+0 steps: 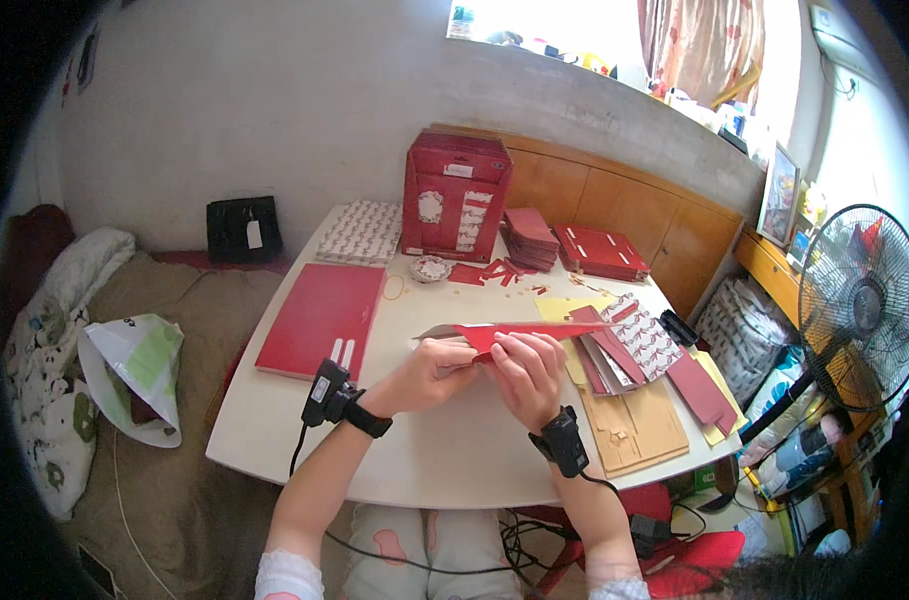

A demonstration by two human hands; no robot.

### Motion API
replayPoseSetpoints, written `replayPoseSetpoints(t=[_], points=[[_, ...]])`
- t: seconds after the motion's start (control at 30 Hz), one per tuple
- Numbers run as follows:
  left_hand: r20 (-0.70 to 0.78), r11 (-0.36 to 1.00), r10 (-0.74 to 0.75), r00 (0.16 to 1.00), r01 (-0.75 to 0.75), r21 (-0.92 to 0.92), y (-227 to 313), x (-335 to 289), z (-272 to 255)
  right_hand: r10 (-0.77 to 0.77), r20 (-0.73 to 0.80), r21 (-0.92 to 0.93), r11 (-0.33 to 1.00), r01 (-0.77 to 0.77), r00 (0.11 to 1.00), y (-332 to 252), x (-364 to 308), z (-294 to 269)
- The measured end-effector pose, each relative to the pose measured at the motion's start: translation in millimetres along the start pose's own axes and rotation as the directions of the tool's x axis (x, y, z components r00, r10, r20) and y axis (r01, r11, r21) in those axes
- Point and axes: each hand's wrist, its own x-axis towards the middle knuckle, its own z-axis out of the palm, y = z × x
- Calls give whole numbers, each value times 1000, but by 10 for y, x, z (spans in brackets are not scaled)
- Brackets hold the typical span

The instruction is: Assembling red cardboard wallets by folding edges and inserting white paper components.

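My left hand (439,372) is closed on the near edge of a red card sheet (477,334), its fingers bent. Close beside it, my right hand (526,372) grips the same sheet, thumb and fingers folded over its edge. The sheet is held above the white table (454,455), seen almost edge-on, with a pale underside showing at the left. My fingers hide part of it. Right of my right hand lie loose patterned sheets (642,338) and dull red card pieces (701,394). Beneath them is a tan board (639,430).
A red card stack (321,318) and a patterned stack (359,232) lie at the left. An upright red display box (456,195), a small bowl (430,268), red scraps (499,270) and red card piles (602,253) stand farther back. A black fan (859,300) is at the right.
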Motion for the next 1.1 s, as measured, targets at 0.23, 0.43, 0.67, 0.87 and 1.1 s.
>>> replayPoseSetpoints(t=[0.23,0.43,0.67,0.87,1.1], points=[[-79,982,-127,989,137,133,61,4,6,11,1,1,1000,-11,1000,-37,19,10],[-164,942,-34,986,86,324,55,-2,44,6,21,-4,1000,-6,1000,-24,6,-12],[-276,941,-23,961,114,318,47,-3,102,-7,18,-3,1000,7,1000,-22,-25,18],[-310,981,-117,943,159,113,-23,-25,121,-7,-76,41,999,10,997,-4,-42,60],[-244,984,-155,957,171,46,-15,-21,151,-20,-83,-8,1000,19,996,69,-37,56]])
